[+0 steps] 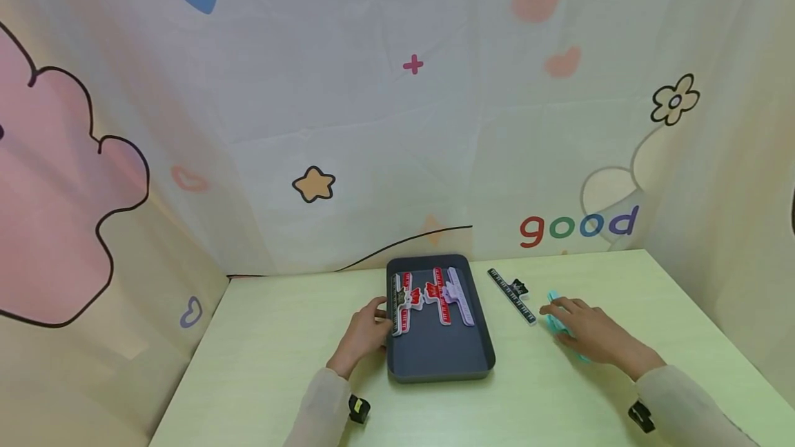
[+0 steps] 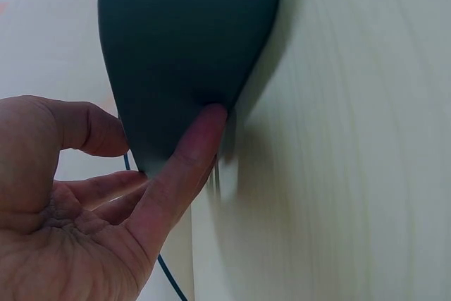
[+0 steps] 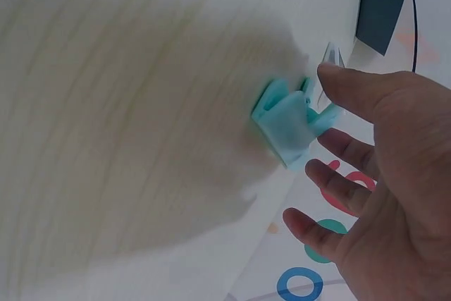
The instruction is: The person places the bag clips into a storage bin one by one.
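Observation:
A dark grey tray (image 1: 435, 357) holds several long music clips with piano-key bars: a black one (image 1: 396, 326), two red ones, one of them (image 1: 442, 309) nearer the middle, and a lilac one (image 1: 460, 299). At the tray's left side, my left hand (image 1: 365, 330) grips the wall, thumb at the rim and fingers along the outside. My right hand (image 1: 593, 330) reaches over a turquoise clip (image 3: 285, 121) on the table, fingers spread and thumb apart. The right wrist view shows its fingertips right at that clip's handle.
A black piano-key clip (image 1: 512, 295) lies slantwise on the pale table (image 1: 279, 350) between the tray and my right hand. Behind stands a printed curtain (image 1: 373, 123), close to the tray's far end; it also hangs on both sides.

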A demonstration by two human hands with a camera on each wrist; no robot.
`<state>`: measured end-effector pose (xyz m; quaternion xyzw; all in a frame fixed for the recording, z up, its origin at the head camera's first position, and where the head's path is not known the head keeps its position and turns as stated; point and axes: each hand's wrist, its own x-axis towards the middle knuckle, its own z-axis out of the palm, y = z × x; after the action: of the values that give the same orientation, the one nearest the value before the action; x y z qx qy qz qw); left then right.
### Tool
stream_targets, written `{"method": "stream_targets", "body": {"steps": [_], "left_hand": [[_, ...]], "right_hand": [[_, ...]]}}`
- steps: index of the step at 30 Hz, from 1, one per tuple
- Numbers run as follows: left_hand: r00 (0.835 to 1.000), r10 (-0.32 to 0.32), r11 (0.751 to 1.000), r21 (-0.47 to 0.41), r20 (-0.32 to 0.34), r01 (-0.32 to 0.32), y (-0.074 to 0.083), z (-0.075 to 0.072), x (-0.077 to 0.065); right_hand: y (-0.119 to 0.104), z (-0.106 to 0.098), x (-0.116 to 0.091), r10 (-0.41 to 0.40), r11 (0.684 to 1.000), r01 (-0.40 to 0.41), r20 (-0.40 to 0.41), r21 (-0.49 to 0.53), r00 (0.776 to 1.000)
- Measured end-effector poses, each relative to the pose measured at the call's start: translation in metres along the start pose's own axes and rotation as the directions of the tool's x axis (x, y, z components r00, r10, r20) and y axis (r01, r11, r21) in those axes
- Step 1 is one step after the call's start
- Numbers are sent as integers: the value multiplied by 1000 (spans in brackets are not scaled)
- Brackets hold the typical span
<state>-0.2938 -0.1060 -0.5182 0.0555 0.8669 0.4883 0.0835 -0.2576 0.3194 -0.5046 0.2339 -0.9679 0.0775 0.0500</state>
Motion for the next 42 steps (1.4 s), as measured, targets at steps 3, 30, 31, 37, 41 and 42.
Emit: {"method": "stream_targets", "body": {"steps": [3, 30, 31, 37, 41, 42], "left_hand": [[1000, 1, 1000, -2, 1, -1, 0, 0, 0], [1000, 2, 1000, -24, 2, -2, -2, 2, 1], [1000, 1, 1000, -23, 2, -1, -1, 2, 1], [1000, 0, 1000, -19, 1, 0, 0, 1, 1], [1000, -4, 1000, -15, 2, 4, 0, 0, 1], [1000, -9, 1000, -14, 1, 9, -1, 0, 0]], "right_hand": [[2, 3, 0, 3, 1000, -3, 7, -2, 1000], [7, 11, 1, -50, 998, 47, -45, -51, 998], [7, 11, 1, -53, 997, 51, -45, -49, 998], [4, 8, 3, -71, 996, 68, -46, -60, 996], [3, 6, 5, -72, 996, 70, -45, -50, 996], [2, 5, 6, -74, 996, 72, -45, -44, 996]]}}
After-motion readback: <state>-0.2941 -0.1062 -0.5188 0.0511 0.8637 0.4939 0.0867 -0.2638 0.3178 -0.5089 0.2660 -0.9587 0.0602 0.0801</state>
